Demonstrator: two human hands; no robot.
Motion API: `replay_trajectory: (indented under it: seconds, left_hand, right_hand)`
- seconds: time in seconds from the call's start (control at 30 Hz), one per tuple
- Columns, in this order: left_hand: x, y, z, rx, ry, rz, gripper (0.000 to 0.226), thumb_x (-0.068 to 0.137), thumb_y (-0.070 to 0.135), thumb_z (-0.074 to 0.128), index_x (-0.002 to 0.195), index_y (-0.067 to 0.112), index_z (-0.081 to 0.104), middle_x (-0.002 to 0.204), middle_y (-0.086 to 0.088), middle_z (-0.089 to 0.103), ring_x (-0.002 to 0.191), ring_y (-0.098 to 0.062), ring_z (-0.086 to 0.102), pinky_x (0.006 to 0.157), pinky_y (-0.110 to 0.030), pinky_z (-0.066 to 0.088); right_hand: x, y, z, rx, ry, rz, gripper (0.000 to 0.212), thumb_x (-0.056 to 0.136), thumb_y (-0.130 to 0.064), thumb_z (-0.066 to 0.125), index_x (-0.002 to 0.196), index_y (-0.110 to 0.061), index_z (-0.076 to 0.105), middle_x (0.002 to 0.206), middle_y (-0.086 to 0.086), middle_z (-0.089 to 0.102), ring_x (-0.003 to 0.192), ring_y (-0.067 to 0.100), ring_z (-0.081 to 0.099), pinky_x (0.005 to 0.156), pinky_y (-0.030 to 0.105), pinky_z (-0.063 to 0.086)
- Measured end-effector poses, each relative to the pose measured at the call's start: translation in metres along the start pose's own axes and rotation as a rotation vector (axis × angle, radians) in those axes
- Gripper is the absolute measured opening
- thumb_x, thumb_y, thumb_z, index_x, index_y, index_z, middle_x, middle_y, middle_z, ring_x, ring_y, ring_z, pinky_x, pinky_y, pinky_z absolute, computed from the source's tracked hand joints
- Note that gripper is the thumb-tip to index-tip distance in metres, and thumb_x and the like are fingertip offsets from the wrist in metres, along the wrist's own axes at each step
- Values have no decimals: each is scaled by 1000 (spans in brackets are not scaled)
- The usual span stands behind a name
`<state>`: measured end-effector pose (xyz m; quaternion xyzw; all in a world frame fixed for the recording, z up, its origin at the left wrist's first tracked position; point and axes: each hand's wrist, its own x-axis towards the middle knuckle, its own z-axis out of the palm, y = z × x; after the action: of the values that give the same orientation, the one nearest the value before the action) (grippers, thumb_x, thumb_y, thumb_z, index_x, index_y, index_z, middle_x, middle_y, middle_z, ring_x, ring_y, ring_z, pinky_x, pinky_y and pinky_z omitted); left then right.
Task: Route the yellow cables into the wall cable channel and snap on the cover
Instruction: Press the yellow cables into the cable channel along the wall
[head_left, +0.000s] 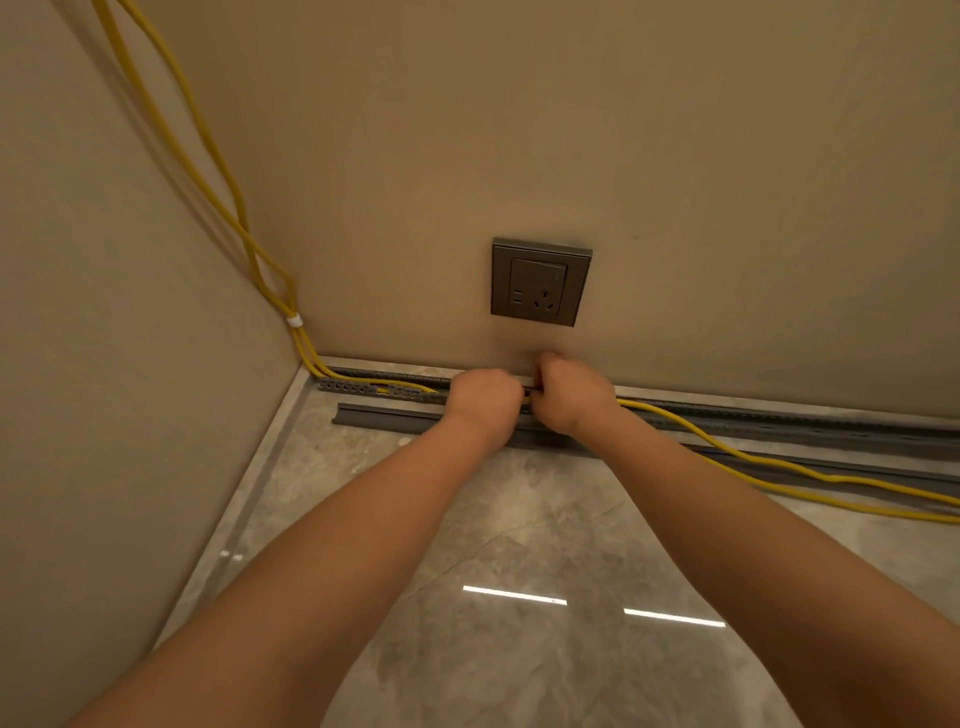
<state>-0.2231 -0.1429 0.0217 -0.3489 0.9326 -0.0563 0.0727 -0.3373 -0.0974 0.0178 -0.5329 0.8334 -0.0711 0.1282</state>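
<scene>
Yellow cables (208, 156) drop down the corner, bound by a white tie (294, 320), and enter the grey slotted channel (363, 387) along the foot of the wall. My left hand (483, 397) and my right hand (571, 397) are side by side on the channel, fingers curled around the cables and pressing them into it. To the right of my hands the cables (779, 467) lie loose on the floor outside the channel. The grey cover strip (384, 417) lies on the floor just in front of the channel.
A grey wall socket (540, 281) sits on the wall right above my hands. The side wall closes the corner at the left. The polished grey stone floor (519, 545) stretches toward me, with light reflections on it.
</scene>
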Motion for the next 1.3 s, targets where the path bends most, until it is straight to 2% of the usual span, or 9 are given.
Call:
replay_trajectory:
  seconds: [0.13,0.27,0.37,0.43,0.63,0.73,0.97,1.17,1.3]
  left_hand:
    - [6,12,-4,40,-44,-32,23,89,10,57,109,14,68,113,-5,68,107,-27,65,81,-34,52]
    - [5,17,-4,66,-59,-44,23,88,8,59,108,14,68,110,-4,67,103,-27,65,78,-33,51]
    - [4,19,-6,70,-74,-50,22,87,7,60,107,14,68,109,-4,67,102,-27,66,74,-32,49]
    - [4,20,-8,65,-80,-54,22,87,8,60,106,15,68,107,-4,67,100,-26,66,69,-31,44]
    - [3,19,-9,91,-35,-10,20,88,10,57,101,19,70,99,-1,69,92,-24,67,64,-29,39]
    - [4,21,-9,55,34,8,19,87,11,56,97,17,71,95,-3,70,89,-26,68,63,-29,39]
    - [11,59,-3,-120,97,96,28,90,13,52,112,18,68,110,-6,61,98,-29,64,67,-34,46]
    - [10,69,-1,-19,98,122,27,91,13,51,113,17,67,110,-6,59,95,-28,64,61,-30,37]
    - [16,71,-11,57,46,165,25,90,10,54,110,14,68,113,-6,60,100,-27,65,67,-30,41]
  right_hand:
    - [-4,28,-9,-38,-51,143,45,86,-55,49,99,-14,64,104,11,68,98,32,63,71,32,43]
    - [-11,56,-22,50,-172,257,51,84,-63,42,96,-18,63,99,8,65,92,29,60,74,35,43]
    - [-11,64,-28,194,-190,272,41,83,-56,54,92,-16,60,95,8,63,94,30,61,80,37,48]
    - [-10,60,-29,219,-140,272,34,83,-50,61,88,-17,57,93,7,62,93,29,61,77,37,48]
    - [-13,53,-23,14,79,238,22,80,-38,67,89,-19,59,99,7,67,94,31,63,71,33,45]
    - [-11,54,-17,5,71,255,18,82,-32,67,93,-19,63,97,7,67,90,28,62,71,33,47]
    - [-9,57,-13,78,50,244,16,82,-22,63,96,-14,65,103,12,67,96,34,63,73,34,47]
    - [-16,66,-10,168,15,174,20,83,-11,55,103,-10,56,114,15,58,101,36,58,83,40,49]
    - [-17,68,-11,188,35,173,24,82,-13,58,105,-8,52,118,17,53,102,36,56,81,41,48]
